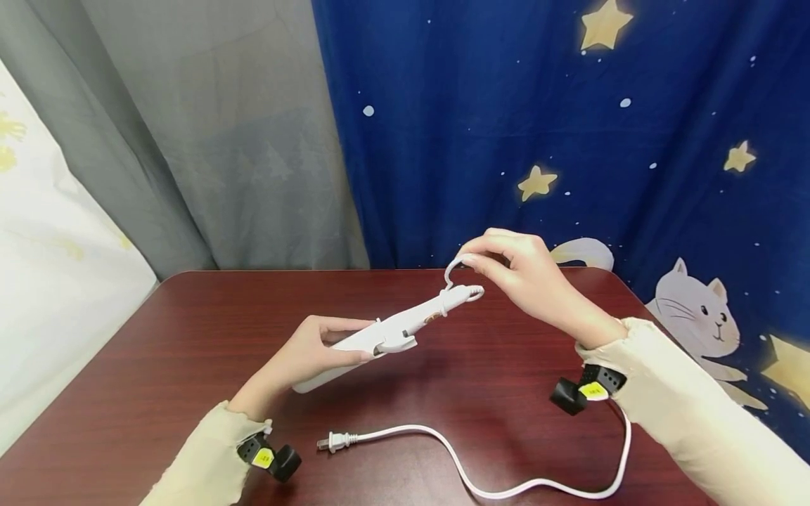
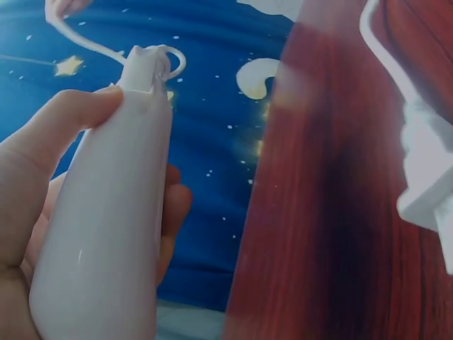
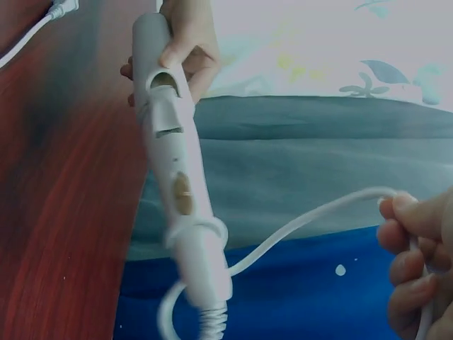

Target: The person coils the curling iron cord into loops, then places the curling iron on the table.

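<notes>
My left hand (image 1: 316,351) grips a white curling iron (image 1: 386,333) around its thick barrel end, thumb along one side and fingers on the other. The iron is held tilted over the table, its cord end up and to the right. On its handle are a lever (image 3: 167,113) and a gold oval (image 3: 183,194). A white power cord (image 3: 304,225) loops round the handle near the coiled cord guard (image 3: 213,323). My right hand (image 1: 522,274) pinches this cord between thumb and fingertips, a short way off the handle.
The cord's two-pin plug (image 1: 338,441) lies on the dark red wooden table (image 1: 209,330) near the front, with the cord curving right under my right forearm. Behind the table hang a grey curtain (image 1: 253,140) and a blue starry one (image 1: 443,140).
</notes>
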`<state>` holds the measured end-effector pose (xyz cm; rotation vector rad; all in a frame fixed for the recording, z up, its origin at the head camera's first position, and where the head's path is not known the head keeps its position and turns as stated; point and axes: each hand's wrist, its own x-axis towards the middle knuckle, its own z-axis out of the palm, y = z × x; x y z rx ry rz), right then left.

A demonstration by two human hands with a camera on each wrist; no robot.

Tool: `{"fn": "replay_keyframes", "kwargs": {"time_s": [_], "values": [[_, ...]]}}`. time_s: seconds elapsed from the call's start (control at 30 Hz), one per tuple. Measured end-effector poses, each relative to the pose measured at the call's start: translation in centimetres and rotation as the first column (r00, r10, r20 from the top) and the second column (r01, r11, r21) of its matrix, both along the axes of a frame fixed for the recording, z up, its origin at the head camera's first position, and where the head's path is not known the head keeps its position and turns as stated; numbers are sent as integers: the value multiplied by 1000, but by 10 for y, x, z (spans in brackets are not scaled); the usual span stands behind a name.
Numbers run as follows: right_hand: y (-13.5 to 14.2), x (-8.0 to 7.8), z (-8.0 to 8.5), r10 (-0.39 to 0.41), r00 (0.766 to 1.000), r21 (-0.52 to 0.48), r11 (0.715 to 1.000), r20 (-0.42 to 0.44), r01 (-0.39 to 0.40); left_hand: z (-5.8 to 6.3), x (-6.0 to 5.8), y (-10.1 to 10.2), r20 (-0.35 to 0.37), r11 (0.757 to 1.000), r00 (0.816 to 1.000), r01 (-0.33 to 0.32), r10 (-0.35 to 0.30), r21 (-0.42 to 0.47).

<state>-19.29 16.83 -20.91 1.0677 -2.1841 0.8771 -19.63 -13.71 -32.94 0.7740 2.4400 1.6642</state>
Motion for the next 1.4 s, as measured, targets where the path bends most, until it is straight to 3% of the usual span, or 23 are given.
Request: {"fn": "replay_keyframes", "kwargs": {"time_s": [0.2,0.37,0.63,0.73,0.9,1.07,1.13,1.3,1.4], "values": [[-10,-23,5,-136,989,34,990,56,134,-2,3,2,-49,996,998,38,-42,-85],[-16,-37,4,-186,977,81,981,109,178,-3,4,6,-96,988,993,53,-68,-145],[-25,-25,-1,-138,989,87,987,53,133,-2,3,12,-267,959,964,-86,11,-272],[-26,-15,-2,-120,992,66,991,35,118,-4,1,11,-253,961,965,-137,74,-240],[-18,2,-6,-113,993,31,993,17,113,-4,-3,4,-179,973,967,-205,184,-106],[-10,13,-16,-119,993,25,993,-6,119,18,9,7,-110,964,960,-262,257,-40],[-9,15,-21,-111,994,25,993,-11,111,19,9,8,-81,957,955,-289,286,-25],[-11,23,-33,-78,997,32,996,-15,79,3,-6,7,-62,940,938,-338,340,37],[-12,26,-40,-59,998,50,997,-8,59,6,-5,8,-38,931,933,-353,358,98]]}}
